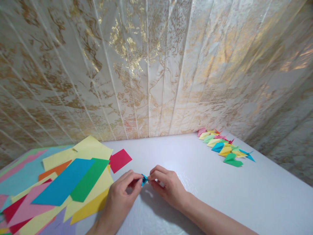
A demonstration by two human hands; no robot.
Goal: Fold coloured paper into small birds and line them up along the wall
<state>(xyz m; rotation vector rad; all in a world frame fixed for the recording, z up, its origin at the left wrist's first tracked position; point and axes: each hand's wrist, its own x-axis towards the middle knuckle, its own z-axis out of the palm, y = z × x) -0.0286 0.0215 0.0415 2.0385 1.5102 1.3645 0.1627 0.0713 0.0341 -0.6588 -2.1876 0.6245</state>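
A small folded piece of blue paper [144,179] is pinched between my two hands, just above the white table. Thumb and fingers of my left hand [123,192] grip its left side. On its right side, the fingertips of my right hand [168,186] are pressed together on a corner of it. Much of the folded paper is covered by the fingers, so its full shape cannot be made out. Behind my left hand lies a flat red paper square [121,160].
Loose coloured paper sheets [63,182] overlap across the left of the white table [207,195]. Several folded paper cranes [225,150] in mixed colours stand in rows at the back right. A gold-patterned curtain [149,81] hangs along the table's far edge.
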